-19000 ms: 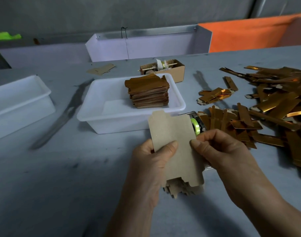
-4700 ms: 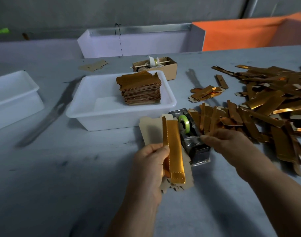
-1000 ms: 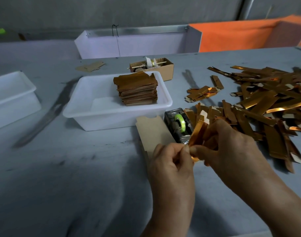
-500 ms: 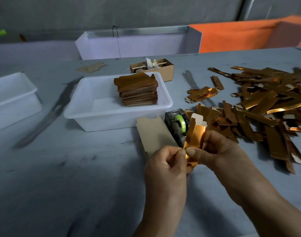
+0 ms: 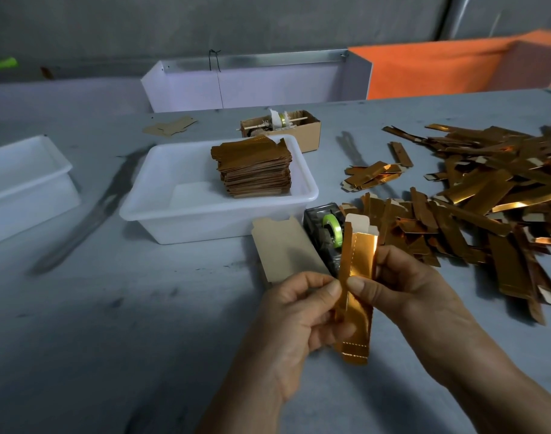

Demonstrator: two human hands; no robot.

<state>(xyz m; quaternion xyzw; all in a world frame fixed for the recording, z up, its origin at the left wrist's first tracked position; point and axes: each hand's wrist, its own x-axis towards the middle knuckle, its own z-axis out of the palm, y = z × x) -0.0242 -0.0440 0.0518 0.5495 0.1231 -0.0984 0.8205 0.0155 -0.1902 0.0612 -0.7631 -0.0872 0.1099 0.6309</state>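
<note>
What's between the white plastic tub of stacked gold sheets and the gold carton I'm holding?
Head view: a flat brown cardboard blank and a dark tape dispenser with green tape.

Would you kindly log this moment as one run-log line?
left hand: pinches gold carton | right hand: grips gold carton | top flap: open | tape dispenser: on table behind

The glossy gold-foil carton (image 5: 357,277) has a matt brown cardboard inside; the tub (image 5: 180,214) is smooth white plastic.
</note>
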